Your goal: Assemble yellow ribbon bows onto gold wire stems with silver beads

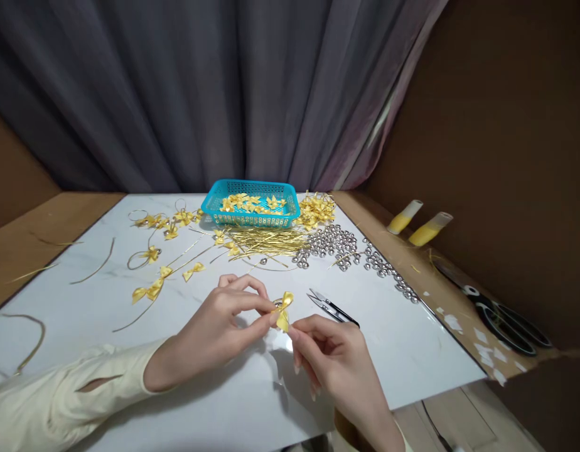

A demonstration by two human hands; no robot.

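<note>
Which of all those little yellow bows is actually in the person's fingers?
The small yellow satin ribbon bow pinched between the left hand and right hand; every other bow lies on the white board or in the turquoise basket.

A small satin ribbon bow (284,309) is bright yellow — like those in the perforated turquoise plastic basket (250,202) far off. Round metal beads (334,242) shine silver; the marbled tabletop sheet (106,314) is white, faintly grey-veined.

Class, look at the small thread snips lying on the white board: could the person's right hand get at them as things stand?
Probably yes. The snips lie just beyond the right hand with bare board between, but its fingers pinch the yellow bow together with the left hand.
</note>
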